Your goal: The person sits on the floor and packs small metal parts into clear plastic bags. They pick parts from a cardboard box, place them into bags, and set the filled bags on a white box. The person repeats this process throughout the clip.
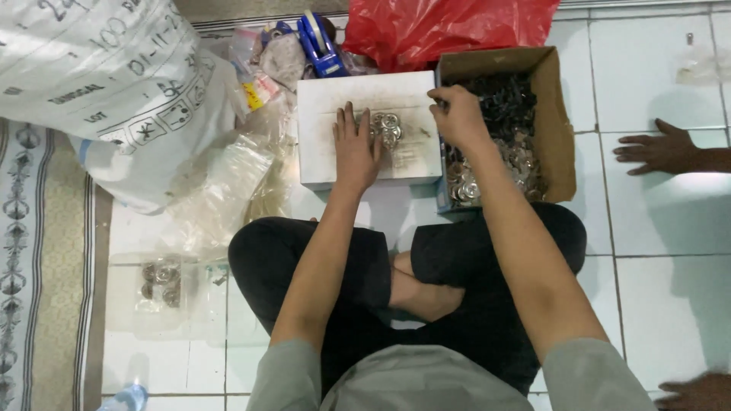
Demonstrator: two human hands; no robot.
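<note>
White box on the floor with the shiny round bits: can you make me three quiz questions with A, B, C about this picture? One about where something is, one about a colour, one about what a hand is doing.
1. Where does the brown box sit?
A. To the right of the white box
B. On the rug
C. On the person's lap

2. What colour is the plastic bag behind the boxes?
A. Green
B. Red
C. Black

3. What is the left hand doing?
A. Holding the tape dispenser
B. Resting flat on the white box
C. Closed in a fist

Answers:
1 A, the brown box stands against the white box's right side.
2 B, the bag is bright red.
3 B, its fingers lie spread on the lid beside the metal pieces, while the right hand is bunched over the boxes' edge.
</note>
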